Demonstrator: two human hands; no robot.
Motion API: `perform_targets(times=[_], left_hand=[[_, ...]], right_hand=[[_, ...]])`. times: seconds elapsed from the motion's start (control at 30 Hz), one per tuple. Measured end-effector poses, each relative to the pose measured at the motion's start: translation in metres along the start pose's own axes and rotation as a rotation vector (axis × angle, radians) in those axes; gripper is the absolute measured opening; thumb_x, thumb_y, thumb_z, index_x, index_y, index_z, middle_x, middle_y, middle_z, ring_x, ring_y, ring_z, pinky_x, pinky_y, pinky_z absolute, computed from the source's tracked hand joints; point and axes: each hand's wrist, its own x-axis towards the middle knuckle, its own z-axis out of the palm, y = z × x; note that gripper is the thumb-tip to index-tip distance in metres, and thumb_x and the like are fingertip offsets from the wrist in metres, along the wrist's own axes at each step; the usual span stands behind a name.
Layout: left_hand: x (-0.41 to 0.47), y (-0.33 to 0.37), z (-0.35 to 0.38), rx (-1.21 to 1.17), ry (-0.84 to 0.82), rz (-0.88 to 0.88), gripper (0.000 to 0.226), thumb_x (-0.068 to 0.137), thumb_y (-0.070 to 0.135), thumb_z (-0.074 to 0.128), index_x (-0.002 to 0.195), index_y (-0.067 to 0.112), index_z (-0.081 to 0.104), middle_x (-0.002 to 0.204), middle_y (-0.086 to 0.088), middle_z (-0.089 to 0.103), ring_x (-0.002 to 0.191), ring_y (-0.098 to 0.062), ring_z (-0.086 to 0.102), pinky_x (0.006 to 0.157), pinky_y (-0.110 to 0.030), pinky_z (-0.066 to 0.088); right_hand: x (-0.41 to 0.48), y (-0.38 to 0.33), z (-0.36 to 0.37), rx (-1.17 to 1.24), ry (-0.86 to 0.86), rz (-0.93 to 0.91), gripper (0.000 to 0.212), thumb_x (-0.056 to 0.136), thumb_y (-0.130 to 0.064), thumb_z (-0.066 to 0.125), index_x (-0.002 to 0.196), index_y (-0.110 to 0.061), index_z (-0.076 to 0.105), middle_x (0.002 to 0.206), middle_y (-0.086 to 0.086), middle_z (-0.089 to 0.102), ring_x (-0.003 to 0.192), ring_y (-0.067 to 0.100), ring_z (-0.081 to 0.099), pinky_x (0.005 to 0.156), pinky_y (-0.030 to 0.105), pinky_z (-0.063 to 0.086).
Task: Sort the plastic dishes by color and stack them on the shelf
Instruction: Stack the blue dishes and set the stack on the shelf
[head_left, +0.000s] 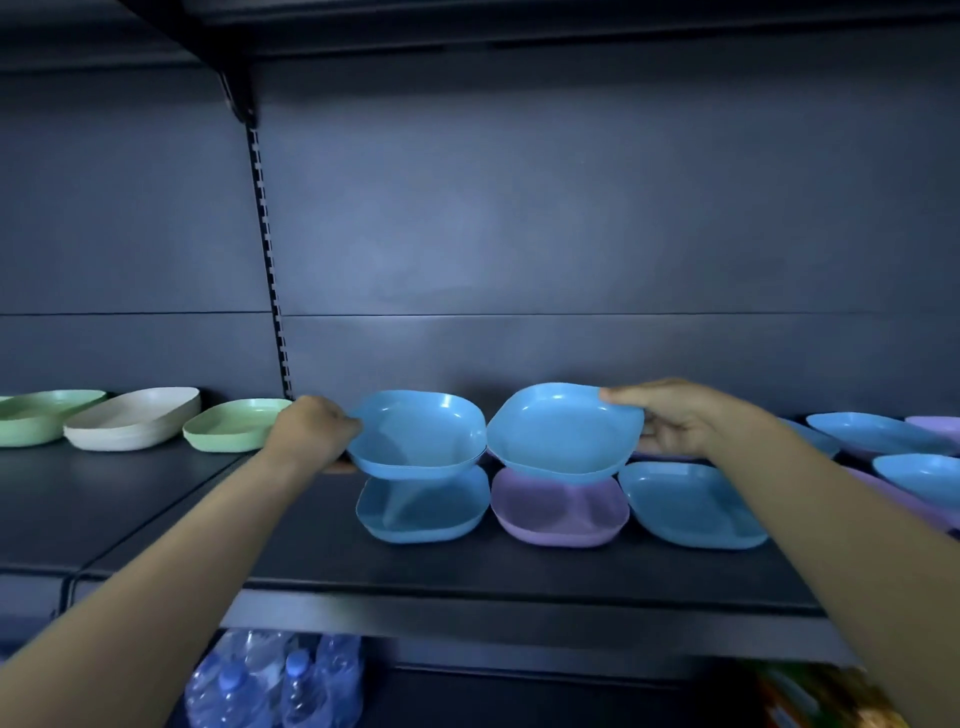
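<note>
My left hand (311, 428) grips the left rim of a blue dish (418, 436), held above the dark shelf (467, 566). My right hand (675, 415) pinches the right rim of a second blue dish (563, 428), raised beside the first so that their rims meet. Below them on the shelf lie a blue dish (423, 512), a purple dish (558, 512) and another blue dish (691, 506). More blue dishes (878, 431) and purple ones (940, 423) sit at the right. At the left stand a green dish (234, 423), a cream stack (132, 418) and another green dish (41, 415).
Bare shelf surface lies in front of the green and cream dishes at the left. A slotted upright (270, 270) runs up the back panel, and another shelf hangs overhead. Under the shelf are packed water bottles (275, 680) and an orange package (810, 696).
</note>
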Motion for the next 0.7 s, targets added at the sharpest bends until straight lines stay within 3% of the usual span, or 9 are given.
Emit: perform_targets(times=[0.13,0.27,0.33,0.43,0.5,0.7], left_hand=[[-0.022,-0.011,0.004,-0.049,-0.017,-0.06,0.017,0.087,0.001,0.051,0.07,-0.001,0.052,0.076,-0.014,0.06,0.06,-0.023,0.061,0.039,-0.019,0.052],[-0.027,-0.019,0.006,-0.072,-0.024,-0.081,0.009,0.088,0.004,0.053,0.079,0.004,0.052,0.082,-0.017,0.059,0.06,-0.023,0.062,0.043,-0.022,0.054],[-0.023,-0.024,0.009,-0.086,-0.019,-0.077,0.009,0.088,0.006,0.054,0.079,0.005,0.052,0.083,-0.017,0.06,0.061,-0.022,0.063,0.051,-0.025,0.057],[-0.016,-0.029,0.015,-0.083,-0.026,-0.076,0.014,0.089,0.008,0.054,0.076,0.003,0.052,0.075,-0.013,0.062,0.061,-0.022,0.064,0.073,-0.041,0.06],[-0.011,-0.032,0.02,-0.053,-0.034,-0.068,0.016,0.089,0.011,0.054,0.074,0.003,0.052,0.073,-0.012,0.061,0.061,-0.023,0.064,0.078,-0.044,0.059],[-0.003,-0.042,0.026,0.191,-0.045,-0.032,0.019,0.083,0.009,0.05,0.064,0.007,0.049,0.059,-0.009,0.052,0.053,-0.025,0.058,0.061,-0.025,0.052]], right_hand=[[-0.019,0.011,0.0,0.017,-0.058,0.052,0.011,0.086,-0.015,0.066,0.094,-0.009,0.062,0.083,0.006,0.068,0.074,0.017,0.065,0.056,0.024,0.058],[-0.027,0.02,-0.002,0.058,-0.079,0.071,0.013,0.084,-0.015,0.068,0.095,-0.009,0.064,0.075,0.006,0.072,0.07,0.016,0.069,0.057,0.025,0.058],[-0.029,0.023,-0.003,0.089,-0.087,0.074,0.011,0.085,-0.016,0.067,0.093,-0.009,0.064,0.07,0.004,0.074,0.064,0.014,0.071,0.057,0.024,0.059],[-0.031,0.025,-0.001,0.146,-0.109,0.079,0.009,0.087,-0.015,0.064,0.092,-0.008,0.064,0.068,0.006,0.074,0.058,0.013,0.072,0.052,0.023,0.058],[-0.029,0.027,0.0,0.17,-0.115,0.088,0.009,0.087,-0.015,0.063,0.093,-0.007,0.064,0.069,0.007,0.074,0.059,0.014,0.072,0.051,0.024,0.058],[-0.019,0.032,0.01,0.114,-0.035,0.085,0.008,0.086,-0.016,0.066,0.091,-0.01,0.064,0.066,0.003,0.073,0.058,0.013,0.071,0.049,0.022,0.057]])
